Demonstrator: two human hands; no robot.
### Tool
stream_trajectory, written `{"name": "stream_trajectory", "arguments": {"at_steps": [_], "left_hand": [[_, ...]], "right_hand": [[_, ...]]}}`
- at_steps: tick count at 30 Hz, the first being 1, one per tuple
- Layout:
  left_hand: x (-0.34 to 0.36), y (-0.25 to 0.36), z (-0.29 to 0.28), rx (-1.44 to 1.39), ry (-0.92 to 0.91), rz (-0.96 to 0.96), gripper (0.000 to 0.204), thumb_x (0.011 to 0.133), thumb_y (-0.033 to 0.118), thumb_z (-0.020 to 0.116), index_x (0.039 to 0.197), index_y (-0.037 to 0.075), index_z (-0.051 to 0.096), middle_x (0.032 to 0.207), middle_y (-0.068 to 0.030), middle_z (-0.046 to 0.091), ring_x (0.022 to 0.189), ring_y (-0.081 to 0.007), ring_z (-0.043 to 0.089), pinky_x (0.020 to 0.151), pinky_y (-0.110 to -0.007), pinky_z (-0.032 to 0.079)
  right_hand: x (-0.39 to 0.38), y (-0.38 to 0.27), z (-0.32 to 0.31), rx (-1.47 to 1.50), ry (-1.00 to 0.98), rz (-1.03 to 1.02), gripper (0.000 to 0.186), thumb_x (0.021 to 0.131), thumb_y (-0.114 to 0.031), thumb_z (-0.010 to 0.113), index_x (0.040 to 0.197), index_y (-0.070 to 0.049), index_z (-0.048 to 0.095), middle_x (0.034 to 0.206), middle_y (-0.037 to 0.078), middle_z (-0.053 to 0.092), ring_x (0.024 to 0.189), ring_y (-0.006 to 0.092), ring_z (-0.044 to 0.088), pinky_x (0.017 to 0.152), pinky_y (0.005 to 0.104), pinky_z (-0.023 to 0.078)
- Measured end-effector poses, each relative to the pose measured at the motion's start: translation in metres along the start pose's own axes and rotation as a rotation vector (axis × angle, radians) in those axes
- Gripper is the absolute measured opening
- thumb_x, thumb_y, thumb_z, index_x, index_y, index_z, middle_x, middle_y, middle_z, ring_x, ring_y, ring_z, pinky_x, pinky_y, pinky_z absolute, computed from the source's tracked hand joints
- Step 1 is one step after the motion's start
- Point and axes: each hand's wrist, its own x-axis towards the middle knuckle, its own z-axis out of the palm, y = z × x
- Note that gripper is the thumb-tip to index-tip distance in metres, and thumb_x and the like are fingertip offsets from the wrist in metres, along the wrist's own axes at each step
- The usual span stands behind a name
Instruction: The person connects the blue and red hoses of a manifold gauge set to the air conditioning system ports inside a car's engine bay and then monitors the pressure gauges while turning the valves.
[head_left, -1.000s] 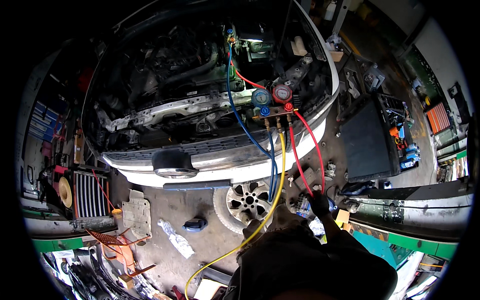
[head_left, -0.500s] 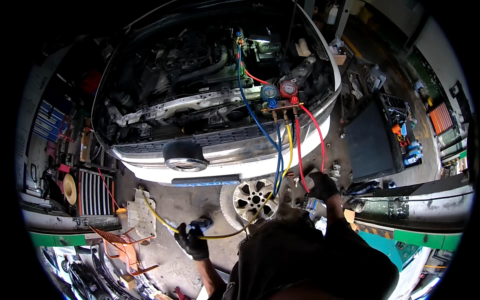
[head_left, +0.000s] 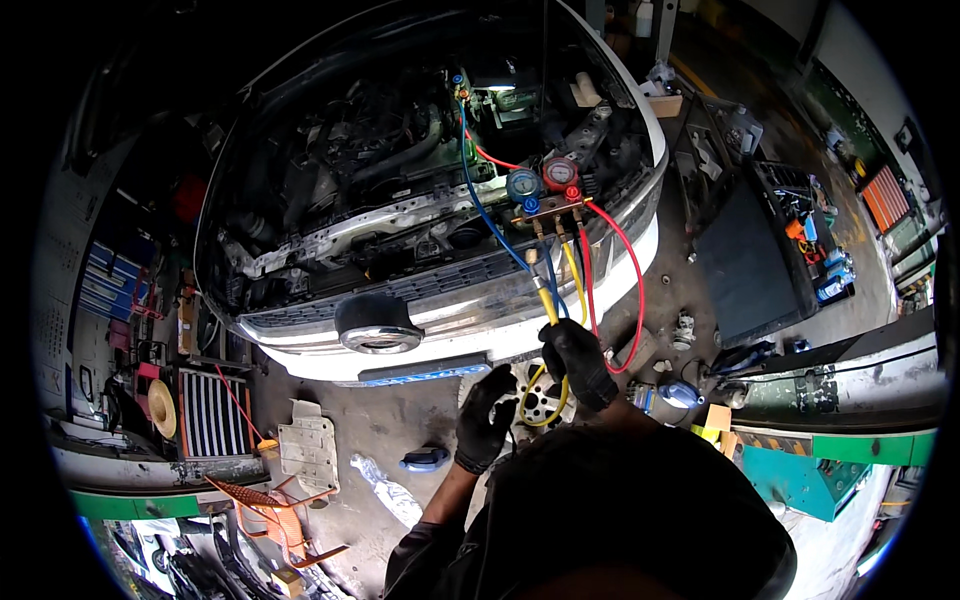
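My right hand (head_left: 580, 365), in a black glove, is closed around a yellow hose (head_left: 547, 302) near its brass-coloured end fitting, which points up in front of the car's bumper. Lower down, the hose bends in a loop above a wheel on the floor. To the left of that loop is my left hand (head_left: 487, 418), also gloved, its fingers curved and apart with nothing visible between them. A manifold gauge set (head_left: 553, 209) with a blue and a red gauge rests at the front of the engine bay. Blue hoses (head_left: 480, 205) and red hoses (head_left: 636, 265) run from it.
The white car (head_left: 300, 364) stands ahead with its engine bay exposed. On the floor lie a wheel (head_left: 541, 404), a blue bottle-like item (head_left: 424, 459), clear plastic (head_left: 388, 492) and a pale panel (head_left: 308, 452). An orange chair (head_left: 285, 525) is at lower left; a dark tool cart (head_left: 750, 270) stands right.
My left hand has come from the lower left to beside the wheel and no longer holds the yellow hose. The right hand has moved up and left, now gripping the hose near its fitting.
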Motion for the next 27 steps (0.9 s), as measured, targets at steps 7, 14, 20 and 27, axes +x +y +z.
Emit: {"name": "stream_trajectory", "arguments": {"at_steps": [7,14,20,27], "left_hand": [[0.040,0.001,-0.010,-0.370,0.358,-0.154,0.046,0.093,0.039,0.048,0.110,-0.003,0.056,0.084,-0.0122,0.065,0.077,-0.0199,0.061,0.072,-0.032,0.047],[0.031,-0.002,-0.008,-0.371,0.506,-0.259,0.039,0.092,0.038,0.047,0.091,0.000,0.055,0.070,-0.0111,0.060,0.061,-0.0205,0.058,0.062,-0.033,0.048],[0.005,-0.047,-0.038,-0.208,0.612,-0.363,0.037,0.087,0.039,0.056,0.080,0.003,0.058,0.059,-0.0055,0.056,0.049,-0.0175,0.056,0.050,-0.030,0.045],[-0.162,-0.215,-0.082,0.130,0.708,-0.837,0.019,0.070,0.017,0.063,0.084,0.005,0.062,0.056,-0.0031,0.052,0.048,-0.0183,0.053,0.047,-0.031,0.043]], "right_hand": [[-0.036,0.034,0.038,-0.102,-0.395,0.412,0.015,0.096,-0.016,0.045,0.097,-0.003,0.052,0.073,0.003,0.055,0.063,0.0107,0.054,0.057,0.0256,0.044],[-0.025,0.057,0.020,-0.583,-0.705,-0.013,0.016,0.090,-0.013,0.056,0.103,-0.003,0.054,0.084,0.006,0.061,0.078,0.0165,0.061,0.067,0.0298,0.049],[-0.004,0.073,-0.032,-0.739,-0.520,0.243,0.028,0.088,-0.030,0.058,0.096,-0.004,0.058,0.081,0.008,0.063,0.078,0.0205,0.062,0.069,0.0333,0.048],[0.106,-0.038,-0.089,-1.240,-0.017,-0.178,0.035,0.083,-0.044,0.058,0.082,-0.009,0.059,0.073,0.012,0.063,0.071,0.0339,0.062,0.062,0.0420,0.049]]}}
